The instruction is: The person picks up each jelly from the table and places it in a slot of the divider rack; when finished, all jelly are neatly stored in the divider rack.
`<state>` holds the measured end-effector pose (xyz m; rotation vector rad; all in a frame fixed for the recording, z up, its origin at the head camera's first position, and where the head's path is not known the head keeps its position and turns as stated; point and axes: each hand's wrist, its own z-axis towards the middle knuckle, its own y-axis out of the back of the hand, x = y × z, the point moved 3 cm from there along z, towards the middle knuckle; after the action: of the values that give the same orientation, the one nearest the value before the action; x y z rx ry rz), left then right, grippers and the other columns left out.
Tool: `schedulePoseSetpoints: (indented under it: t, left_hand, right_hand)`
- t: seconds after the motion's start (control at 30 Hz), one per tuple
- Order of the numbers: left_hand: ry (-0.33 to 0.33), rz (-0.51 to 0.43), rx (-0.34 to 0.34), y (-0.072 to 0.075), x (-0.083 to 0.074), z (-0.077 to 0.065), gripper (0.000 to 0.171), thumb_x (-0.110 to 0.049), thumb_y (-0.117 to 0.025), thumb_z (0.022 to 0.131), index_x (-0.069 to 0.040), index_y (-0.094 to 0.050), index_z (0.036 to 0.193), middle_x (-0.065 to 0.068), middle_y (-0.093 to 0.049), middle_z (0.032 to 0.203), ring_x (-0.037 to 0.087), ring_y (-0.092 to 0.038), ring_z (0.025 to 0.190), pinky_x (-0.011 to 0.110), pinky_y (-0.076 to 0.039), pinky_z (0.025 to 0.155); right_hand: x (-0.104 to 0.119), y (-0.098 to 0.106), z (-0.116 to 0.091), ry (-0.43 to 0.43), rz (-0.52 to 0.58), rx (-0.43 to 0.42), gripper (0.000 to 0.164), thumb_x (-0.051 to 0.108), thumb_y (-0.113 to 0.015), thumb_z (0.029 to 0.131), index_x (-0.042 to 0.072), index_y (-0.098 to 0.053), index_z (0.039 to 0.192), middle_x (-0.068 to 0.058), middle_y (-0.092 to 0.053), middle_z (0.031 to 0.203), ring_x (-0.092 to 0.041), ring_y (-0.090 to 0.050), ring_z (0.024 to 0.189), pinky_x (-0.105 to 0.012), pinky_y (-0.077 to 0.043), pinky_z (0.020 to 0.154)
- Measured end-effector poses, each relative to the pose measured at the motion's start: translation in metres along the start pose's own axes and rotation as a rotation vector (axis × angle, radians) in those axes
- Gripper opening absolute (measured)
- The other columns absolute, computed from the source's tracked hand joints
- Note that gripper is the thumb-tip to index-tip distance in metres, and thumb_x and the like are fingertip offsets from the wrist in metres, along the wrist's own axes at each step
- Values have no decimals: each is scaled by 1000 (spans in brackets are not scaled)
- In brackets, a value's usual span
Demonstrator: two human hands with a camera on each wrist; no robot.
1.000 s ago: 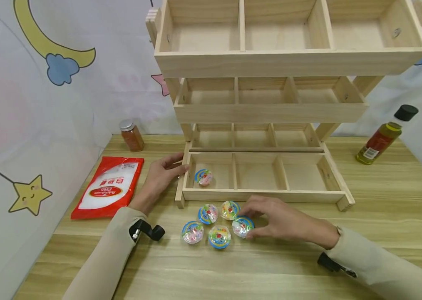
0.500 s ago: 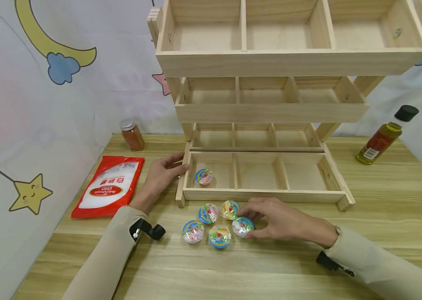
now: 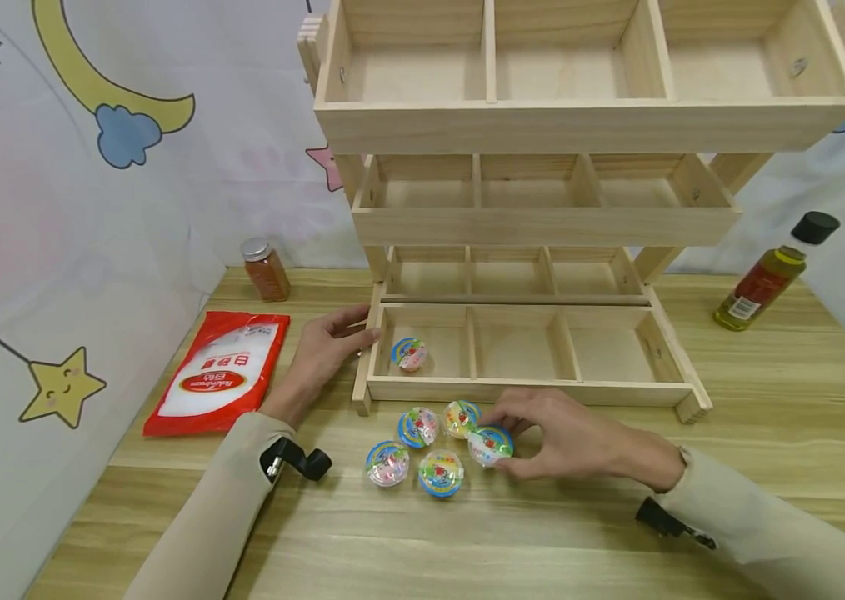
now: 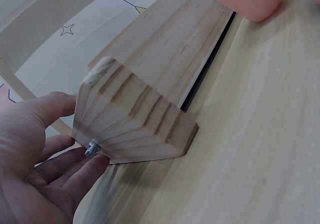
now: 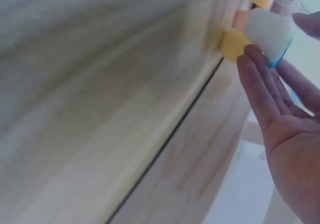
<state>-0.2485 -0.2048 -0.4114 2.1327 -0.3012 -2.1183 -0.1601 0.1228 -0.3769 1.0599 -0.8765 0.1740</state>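
Observation:
In the head view, my right hand (image 3: 572, 437) pinches a jelly cup (image 3: 490, 446) between thumb and fingers, its printed lid tilted towards me. The right wrist view shows its white body (image 5: 270, 34) between the fingertips. Several more cups stand close by on the table, among them a yellow-lidded jelly cup (image 3: 441, 473) and a pink-lidded jelly cup (image 3: 387, 463). Another jelly cup (image 3: 410, 354) lies in the lowest tray's left compartment. My left hand (image 3: 321, 354) touches the left side of the wooden rack (image 3: 527, 392), fingers beside a metal bolt (image 4: 92, 148).
The rack has stacked trays with divided compartments, and the top tray (image 3: 587, 129) juts out over the table. On the left lie a red and white bag (image 3: 216, 375) and a jar with reddish contents (image 3: 267, 271). An oil bottle (image 3: 767, 279) stands at the right.
The jelly cup in my right hand has risen slightly and tilted, shifting a little to the right. My left hand stays at the rack's side.

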Motion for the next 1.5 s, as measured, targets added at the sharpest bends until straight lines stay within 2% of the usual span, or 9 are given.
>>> schedulePoseSetpoints:
  t: [0.2,0.43,0.57,0.67,0.77,0.9,1.1,1.23,1.5]
  left_hand:
    - [5,6,-3,1,0,-1,59,-18,-78,99,-1,-57,151,20,-60,149,33,-59,136,43,-45,115]
    - [-1,9,-6,1,0,1,57,-17,-78,98,0,-59,150,21,-61,147,33,-60,135,41,-47,112]
    - [-8,13,-6,1,-1,1,57,-17,-78,98,0,-59,149,21,-62,146,33,-61,133,42,-47,112]
    - [-8,13,-7,1,0,1,57,-17,-78,98,0,-59,149,21,-62,146,33,-61,134,43,-46,113]
    - [-4,6,-6,1,1,1,56,-16,-78,98,0,-59,149,21,-61,147,33,-61,134,43,-46,114]
    - [-1,-1,-1,1,1,1,57,-17,-78,98,0,-59,149,20,-61,147,33,-60,135,43,-47,113]
    - [1,14,-7,3,0,1,57,-18,-78,98,-1,-59,150,20,-62,146,32,-61,133,42,-46,113]
    - [-1,18,-6,3,-1,0,57,-17,-78,99,0,-59,150,21,-62,146,33,-61,134,42,-46,113]
    - [-15,11,-2,1,0,2,56,-16,-78,98,1,-59,149,21,-62,146,33,-62,133,41,-48,112]
  right_hand:
    - [5,14,12,6,10,-29,39,6,-86,87,1,-73,124,1,-68,110,-11,-70,93,-30,-62,86]
    - [4,34,37,-14,22,-84,34,8,-86,87,1,-74,118,2,-71,105,-13,-72,91,-32,-62,85]
    - [0,43,54,11,-1,-127,35,5,-86,85,-3,-73,117,-2,-71,103,-17,-73,90,-31,-62,85]
    - [-6,49,66,-2,-36,-135,37,5,-85,86,-4,-72,119,-5,-71,105,-19,-73,92,-31,-62,86]
    - [-13,53,76,-59,-63,-131,38,9,-84,88,-2,-72,122,-4,-72,107,-18,-73,94,-33,-61,88]
    - [-23,55,87,-117,-61,-132,41,12,-83,88,-3,-72,125,-6,-72,109,-20,-73,97,-37,-61,90]
    - [-38,52,102,-140,-71,-128,44,11,-84,88,-3,-71,128,-10,-69,114,-23,-71,101,-32,-60,90]
    - [-47,49,110,-129,-86,-117,44,10,-85,88,-5,-71,128,-12,-67,116,-25,-70,102,-31,-60,89]
    - [-54,48,119,-78,-215,-97,46,13,-86,87,-5,-72,126,-14,-68,115,-25,-70,97,-33,-60,87]
